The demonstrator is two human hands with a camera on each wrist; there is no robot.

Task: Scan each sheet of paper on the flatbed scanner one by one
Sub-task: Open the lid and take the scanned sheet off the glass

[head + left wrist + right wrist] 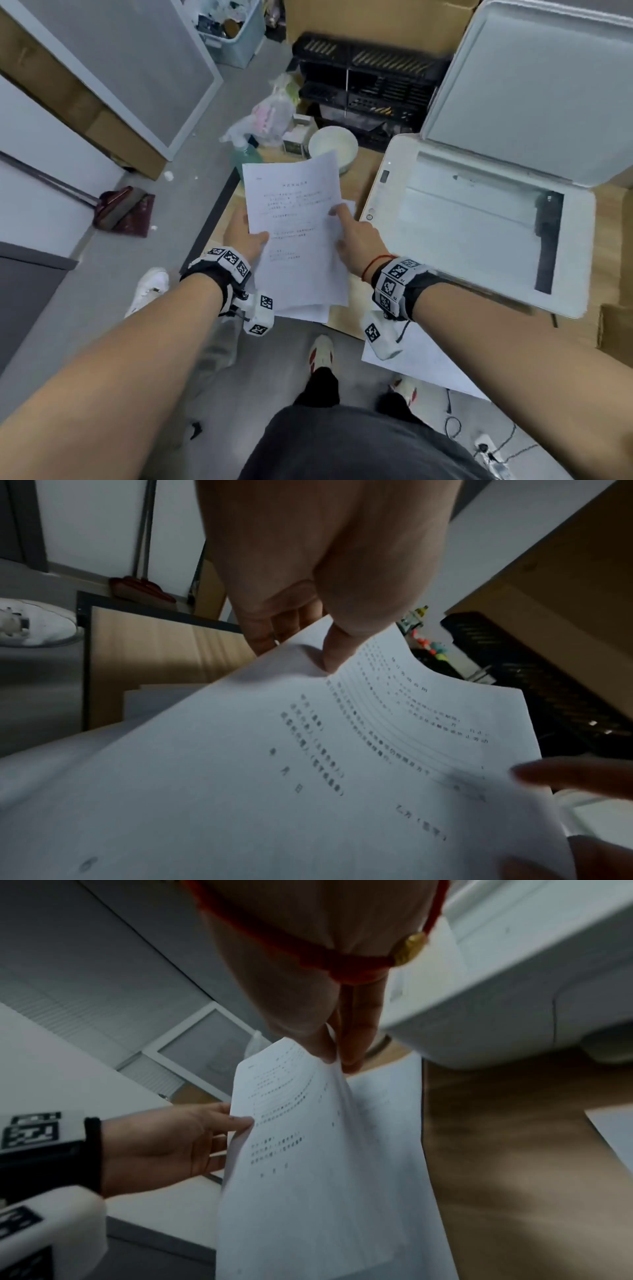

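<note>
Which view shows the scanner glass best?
The head view: the scanner sits with its lid raised and the whole glass visible, with no sheet on it. The right wrist view shows only the scanner's white side from below. The left wrist view shows none of it.

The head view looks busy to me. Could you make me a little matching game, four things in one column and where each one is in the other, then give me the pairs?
Things
1. printed sheet
2. scanner lid
3. white bowl
4. dustpan

Places or states
A. on the floor by the wall, left of the table
B. held between the left hand and the right hand
C. raised open above the bare scanner glass
D. on the table behind the held paper

Pairs: 1-B, 2-C, 3-D, 4-A
</note>
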